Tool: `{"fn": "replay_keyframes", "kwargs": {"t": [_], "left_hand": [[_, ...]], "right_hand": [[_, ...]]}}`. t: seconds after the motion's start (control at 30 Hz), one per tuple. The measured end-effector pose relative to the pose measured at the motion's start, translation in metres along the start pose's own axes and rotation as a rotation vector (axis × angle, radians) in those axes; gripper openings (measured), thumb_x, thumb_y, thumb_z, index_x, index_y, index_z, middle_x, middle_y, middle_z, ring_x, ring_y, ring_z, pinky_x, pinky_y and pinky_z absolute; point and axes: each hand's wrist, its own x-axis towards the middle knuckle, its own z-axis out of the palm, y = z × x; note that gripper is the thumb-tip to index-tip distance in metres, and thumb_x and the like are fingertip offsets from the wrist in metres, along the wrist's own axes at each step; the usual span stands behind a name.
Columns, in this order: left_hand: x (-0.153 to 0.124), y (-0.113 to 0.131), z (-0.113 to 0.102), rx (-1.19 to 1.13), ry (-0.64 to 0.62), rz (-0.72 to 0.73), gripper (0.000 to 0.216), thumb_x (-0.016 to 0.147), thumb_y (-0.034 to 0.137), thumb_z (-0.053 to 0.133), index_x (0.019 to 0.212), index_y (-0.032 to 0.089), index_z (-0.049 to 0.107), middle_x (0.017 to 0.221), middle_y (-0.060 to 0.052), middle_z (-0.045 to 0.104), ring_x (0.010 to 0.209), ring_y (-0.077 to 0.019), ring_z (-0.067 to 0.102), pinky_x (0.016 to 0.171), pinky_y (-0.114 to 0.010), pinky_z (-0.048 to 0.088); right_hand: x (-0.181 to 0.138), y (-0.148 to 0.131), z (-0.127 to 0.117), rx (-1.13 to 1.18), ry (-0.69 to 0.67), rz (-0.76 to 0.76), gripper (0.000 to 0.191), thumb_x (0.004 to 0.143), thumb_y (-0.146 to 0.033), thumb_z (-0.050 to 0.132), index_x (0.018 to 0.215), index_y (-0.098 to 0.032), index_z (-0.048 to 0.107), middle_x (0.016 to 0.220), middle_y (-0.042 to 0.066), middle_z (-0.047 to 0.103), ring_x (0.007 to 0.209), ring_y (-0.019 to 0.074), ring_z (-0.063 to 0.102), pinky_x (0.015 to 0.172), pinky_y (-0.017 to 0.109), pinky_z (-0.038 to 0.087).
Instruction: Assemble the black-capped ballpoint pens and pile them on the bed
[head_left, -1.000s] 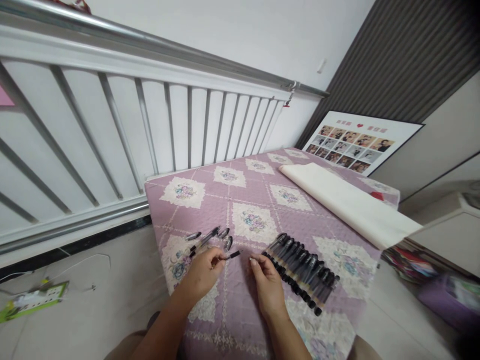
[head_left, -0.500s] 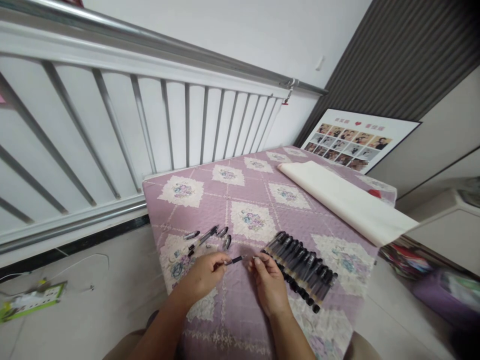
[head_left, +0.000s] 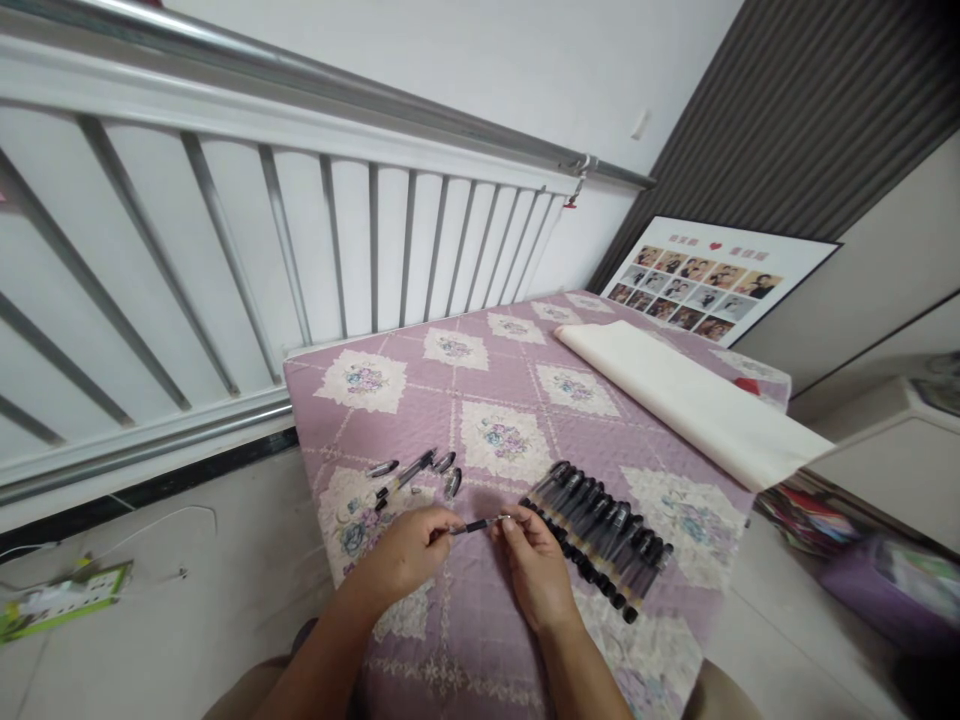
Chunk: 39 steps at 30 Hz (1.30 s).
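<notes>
My left hand point(head_left: 420, 545) is closed around an uncapped gel pen point(head_left: 475, 525), its black grip pointing right. My right hand point(head_left: 534, 560) pinches a small silvery pen tip point(head_left: 504, 517) at the front end of that pen; whether the two are joined I cannot tell. Left of the hands lie loose black pen caps point(head_left: 454, 483) and some pen parts point(head_left: 405, 475) on the cloth. Beside my right hand, a row of several capped black gel pens point(head_left: 600, 530) lies side by side.
A purple flowered tablecloth point(head_left: 420, 420) covers the table. A cream folded sheet point(head_left: 690, 400) lies toward the right edge, near a photo board point(head_left: 697, 275). A white radiator point(head_left: 345, 250) runs along the far left side. On the floor is a power strip point(head_left: 67, 600).
The gap between my hands has closed: the pen's front end now meets the small tip in my right fingers. The pens and caps on the table stay in place.
</notes>
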Motion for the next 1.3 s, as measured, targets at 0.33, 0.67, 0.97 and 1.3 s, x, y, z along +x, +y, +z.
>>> {"fn": "replay_keyframes", "kwargs": {"t": [0.33,0.67,0.97,1.3], "left_hand": [[-0.001,0.005,-0.002,-0.014,-0.01,-0.02,0.028,0.078,0.019,0.047,0.096,0.022,0.068,0.088,0.0,0.069,0.078,-0.0157,0.061,0.068,-0.023,0.042],[-0.001,0.002,-0.002,0.007,-0.031,0.005,0.03,0.079,0.018,0.046,0.099,0.023,0.068,0.091,0.001,0.07,0.08,-0.0155,0.061,0.07,-0.023,0.042],[-0.001,-0.003,0.0,0.089,0.018,0.078,0.025,0.082,0.02,0.048,0.096,0.023,0.069,0.091,-0.001,0.068,0.086,-0.0163,0.06,0.075,-0.024,0.043],[0.001,-0.006,0.001,0.167,0.117,0.115,0.02,0.08,0.014,0.054,0.089,0.023,0.068,0.088,-0.001,0.064,0.087,-0.0165,0.058,0.078,-0.026,0.042]], "right_hand": [[-0.002,-0.001,-0.001,-0.186,-0.083,-0.047,0.028,0.07,-0.043,0.075,0.088,-0.023,0.067,0.079,-0.001,0.066,0.072,0.0147,0.058,0.071,0.027,0.046],[-0.001,0.002,-0.004,-0.125,-0.119,-0.019,0.024,0.071,-0.04,0.076,0.086,-0.024,0.068,0.079,-0.001,0.065,0.074,0.015,0.057,0.071,0.026,0.046],[0.0,0.002,-0.005,-0.207,-0.126,-0.055,0.026,0.07,-0.043,0.075,0.085,-0.023,0.068,0.08,0.001,0.067,0.074,0.0164,0.059,0.072,0.028,0.047],[-0.003,-0.004,-0.001,-0.352,-0.167,-0.11,0.031,0.071,-0.049,0.072,0.085,-0.022,0.068,0.082,0.004,0.068,0.079,0.02,0.06,0.075,0.031,0.047]]}}
